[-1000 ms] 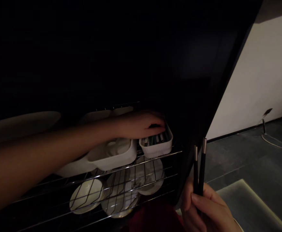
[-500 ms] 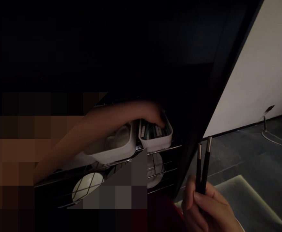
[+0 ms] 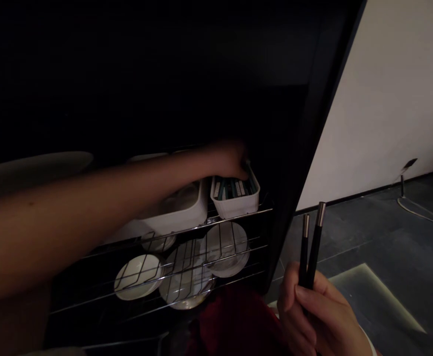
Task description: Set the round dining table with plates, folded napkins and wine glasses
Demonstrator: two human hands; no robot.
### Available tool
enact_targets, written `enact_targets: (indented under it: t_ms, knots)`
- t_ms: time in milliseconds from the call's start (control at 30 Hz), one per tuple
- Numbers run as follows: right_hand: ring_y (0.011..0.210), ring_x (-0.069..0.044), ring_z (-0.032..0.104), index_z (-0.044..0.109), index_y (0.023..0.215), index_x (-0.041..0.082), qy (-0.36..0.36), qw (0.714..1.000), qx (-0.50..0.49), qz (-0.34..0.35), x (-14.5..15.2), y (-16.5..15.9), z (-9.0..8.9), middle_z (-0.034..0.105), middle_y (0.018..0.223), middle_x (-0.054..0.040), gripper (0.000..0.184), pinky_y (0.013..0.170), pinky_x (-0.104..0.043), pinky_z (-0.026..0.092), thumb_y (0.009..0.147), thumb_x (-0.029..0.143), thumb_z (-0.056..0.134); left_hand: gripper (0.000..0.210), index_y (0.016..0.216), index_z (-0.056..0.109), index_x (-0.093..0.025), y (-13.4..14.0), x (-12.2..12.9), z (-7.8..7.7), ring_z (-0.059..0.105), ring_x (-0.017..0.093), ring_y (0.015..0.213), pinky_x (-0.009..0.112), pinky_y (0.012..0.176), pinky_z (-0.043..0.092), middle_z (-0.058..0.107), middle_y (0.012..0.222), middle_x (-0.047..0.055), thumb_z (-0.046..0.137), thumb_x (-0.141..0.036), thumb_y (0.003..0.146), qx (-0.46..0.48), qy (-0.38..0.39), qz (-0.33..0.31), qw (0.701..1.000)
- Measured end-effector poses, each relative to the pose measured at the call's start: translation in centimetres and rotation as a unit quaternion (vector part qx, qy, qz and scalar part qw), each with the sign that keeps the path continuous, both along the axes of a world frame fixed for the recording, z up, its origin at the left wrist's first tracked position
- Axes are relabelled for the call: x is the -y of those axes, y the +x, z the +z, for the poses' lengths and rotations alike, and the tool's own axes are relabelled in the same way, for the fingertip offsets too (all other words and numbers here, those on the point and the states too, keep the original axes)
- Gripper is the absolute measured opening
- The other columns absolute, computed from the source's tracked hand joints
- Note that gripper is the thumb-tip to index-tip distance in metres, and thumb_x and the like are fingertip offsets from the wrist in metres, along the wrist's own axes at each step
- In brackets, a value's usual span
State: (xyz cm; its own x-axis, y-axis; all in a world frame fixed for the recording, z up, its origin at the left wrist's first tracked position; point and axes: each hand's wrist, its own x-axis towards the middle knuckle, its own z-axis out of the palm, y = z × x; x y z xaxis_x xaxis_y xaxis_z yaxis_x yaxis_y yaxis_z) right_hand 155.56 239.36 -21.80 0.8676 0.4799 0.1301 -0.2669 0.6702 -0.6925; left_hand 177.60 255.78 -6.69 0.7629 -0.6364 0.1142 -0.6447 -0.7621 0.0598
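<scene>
A pair of black chopsticks [image 3: 315,249] with silvery ends stands nearly upright in my right hand [image 3: 318,309], pinched between thumb and fingers. My left hand [image 3: 231,159] reaches over to a narrow white bin [image 3: 237,206] on a wire rack. Its fingers dip in at the bin's far right side, where darkness hides them and anything they may hold. Slim dark green and whitish items [image 3: 233,189] lie packed side by side in that bin. Left of it, partly under my forearm, is a larger white bin [image 3: 179,220] with pale dishes inside.
On the rack's lower level, behind wires, are a small white bowl [image 3: 138,279], a clear-looking dish [image 3: 186,279] and a round white plate [image 3: 225,249]. A dark cabinet side [image 3: 312,123] rises on the right. Beyond it are a pale wall [image 3: 390,99] and a grey tiled floor [image 3: 387,257].
The view has shifted a little, showing more of the lower rack. My left hand stays at the narrow bin, its wrist slightly higher. My right hand keeps hold of the chopsticks.
</scene>
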Motion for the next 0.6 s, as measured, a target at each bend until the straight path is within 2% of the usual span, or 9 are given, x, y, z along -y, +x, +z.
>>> enact_targets:
  t_ms: [100,167,233,333,467,600]
  knots:
    - [0.036,-0.004,0.033,0.056,0.086,0.018,-0.013,1.0,-0.004,0.001,0.1,-0.2,0.1,0.037,0.047,0.0105,0.024,0.039,-0.014,0.037,0.097,0.04,0.059,0.035,0.109,0.073,-0.007,-1.1,-0.7,0.8,0.061,0.02,0.082,0.03,0.076,0.046,0.074,0.099,0.01,0.063,-0.029,0.084,0.032,0.027,0.023,0.999]
    - [0.034,-0.004,0.032,0.055,0.085,0.018,-0.024,1.0,-0.006,0.0,0.0,-0.1,0.2,0.038,0.047,0.0108,0.026,0.037,-0.014,0.034,0.096,0.041,0.06,0.038,0.119,0.07,-0.008,-1.6,-1.3,1.2,0.063,0.02,0.089,0.031,0.083,0.047,0.074,0.112,0.011,0.053,-0.025,0.089,0.051,0.012,-0.015,0.999]
    - [0.033,-0.003,0.031,0.055,0.085,0.018,-0.039,0.999,-0.005,-0.003,-0.1,0.0,0.4,0.038,0.046,0.011,0.028,0.036,-0.013,0.03,0.095,0.042,0.062,0.039,0.119,0.07,-0.009,-1.3,-2.0,1.0,0.063,0.02,0.098,0.034,0.093,0.046,0.072,0.118,0.01,0.044,-0.019,0.092,0.076,0.009,-0.06,0.995]
    - [0.032,-0.003,0.031,0.056,0.084,0.017,-0.055,0.998,0.0,-0.008,-0.4,0.5,0.7,0.037,0.045,0.0113,0.029,0.035,-0.013,0.025,0.094,0.043,0.063,0.036,0.107,0.075,-0.014,0.2,-3.0,0.0,0.063,0.019,0.104,0.034,0.1,0.045,0.073,0.115,0.006,0.045,-0.012,0.087,0.091,0.007,-0.112,0.99]
    - [0.032,-0.003,0.032,0.057,0.084,0.016,-0.061,0.998,0.002,-0.013,-1.0,0.9,0.9,0.038,0.045,0.0113,0.027,0.035,-0.013,0.024,0.094,0.041,0.063,0.027,0.094,0.076,-0.017,1.9,-4.3,-0.8,0.066,0.019,0.099,0.031,0.093,0.049,0.074,0.107,0.004,0.058,-0.011,0.076,0.055,-0.006,-0.135,0.989]
    - [0.032,-0.003,0.03,0.059,0.085,0.016,-0.05,0.999,0.015,-0.009,-1.4,1.2,1.1,0.038,0.044,0.0114,0.023,0.035,-0.013,0.022,0.095,0.037,0.062,0.026,0.095,0.077,-0.019,0.4,-5.3,-0.3,0.067,0.02,0.096,0.031,0.092,0.051,0.074,0.104,0.005,0.059,-0.014,0.077,0.03,-0.039,-0.122,0.991]
